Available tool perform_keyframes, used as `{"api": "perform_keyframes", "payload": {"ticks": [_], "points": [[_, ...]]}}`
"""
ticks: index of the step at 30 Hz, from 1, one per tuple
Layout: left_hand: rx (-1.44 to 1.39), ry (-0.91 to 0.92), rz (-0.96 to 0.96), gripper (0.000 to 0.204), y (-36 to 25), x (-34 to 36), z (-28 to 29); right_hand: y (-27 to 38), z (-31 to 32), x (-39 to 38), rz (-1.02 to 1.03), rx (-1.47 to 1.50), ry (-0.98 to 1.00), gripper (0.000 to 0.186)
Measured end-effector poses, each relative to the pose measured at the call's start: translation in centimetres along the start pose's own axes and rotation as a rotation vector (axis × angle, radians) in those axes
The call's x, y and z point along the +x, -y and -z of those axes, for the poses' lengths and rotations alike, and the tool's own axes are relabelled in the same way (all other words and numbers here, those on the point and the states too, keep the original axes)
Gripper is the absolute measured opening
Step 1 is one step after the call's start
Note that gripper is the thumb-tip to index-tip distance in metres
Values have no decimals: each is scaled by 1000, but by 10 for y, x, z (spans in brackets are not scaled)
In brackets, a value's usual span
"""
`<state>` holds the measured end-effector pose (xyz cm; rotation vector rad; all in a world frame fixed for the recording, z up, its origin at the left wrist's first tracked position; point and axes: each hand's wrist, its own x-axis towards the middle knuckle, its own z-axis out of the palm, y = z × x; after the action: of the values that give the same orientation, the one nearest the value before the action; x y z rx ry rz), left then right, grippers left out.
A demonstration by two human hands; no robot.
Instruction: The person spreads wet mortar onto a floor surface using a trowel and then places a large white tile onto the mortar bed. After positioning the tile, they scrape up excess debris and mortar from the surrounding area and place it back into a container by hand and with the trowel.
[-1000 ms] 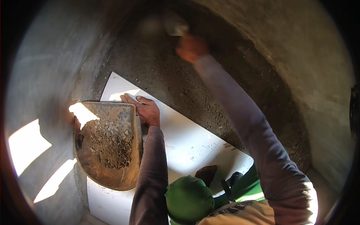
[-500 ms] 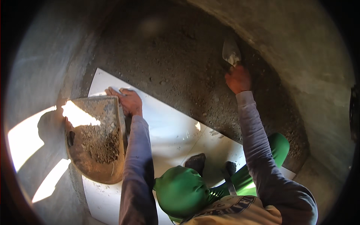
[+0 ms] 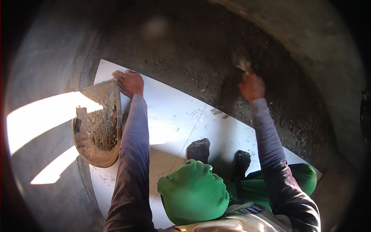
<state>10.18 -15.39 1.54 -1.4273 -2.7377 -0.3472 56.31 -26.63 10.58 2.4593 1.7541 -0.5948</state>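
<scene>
My right hand point(image 3: 252, 87) is closed around the handle of a trowel point(image 3: 242, 63). Its blade, smeared by motion, is over the dark, crumbly soil point(image 3: 185, 42) at the far right. On the left, my left hand point(image 3: 131, 82) lies on the far edge of a white board point(image 3: 170, 96), fingers stretched out toward the left. It is right beside the upper corner of a worn, scoop-shaped container point(image 3: 98, 156); whether it touches the rim I cannot tell. Loose gravelly soil point(image 3: 103, 133) lies inside the container, which seems tilted.
Curved grey walls point(image 3: 50, 83) close in on both sides, with bright sun patches on the left one. My green-clad knees point(image 3: 195, 191) and dark shoes point(image 3: 198, 150) are over the board, near me. Soil crumbs are scattered on the board.
The trowel and my right hand have moved a little nearer and to the right. The container looks narrower and more tilted; my left hand is higher in the view, which has itself shifted.
</scene>
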Motion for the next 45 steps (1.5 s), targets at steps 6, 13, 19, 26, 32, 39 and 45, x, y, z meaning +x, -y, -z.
{"api": "perform_keyframes", "payload": {"ticks": [6, 13, 19, 26, 32, 39, 45], "points": [[-153, 154, -384, 68, -95, -96, -12, 28, -6, -78, 109, 19, -63, 59], [-438, 192, -563, 67, -89, -122, 15, -71, -30, -102, -55, 24, -147, 63], [-113, 129, -488, 64, -9, -168, 24, 32, 26, -111, 143, 210, -280, 54], [-173, 130, -441, 65, -29, -204, 37, 24, -24, 3, 473, -179, -207, 66], [-124, 150, -405, 66, -13, -205, 45, 41, 5, -26, 481, -104, -220, 51], [-68, 115, -455, 68, -40, -165, 26, 3, -19, -27, 402, -137, -167, 44], [-26, 61, -509, 73, -53, -149, 7, -26, -30, -91, 510, -138, -15, 55]]}}
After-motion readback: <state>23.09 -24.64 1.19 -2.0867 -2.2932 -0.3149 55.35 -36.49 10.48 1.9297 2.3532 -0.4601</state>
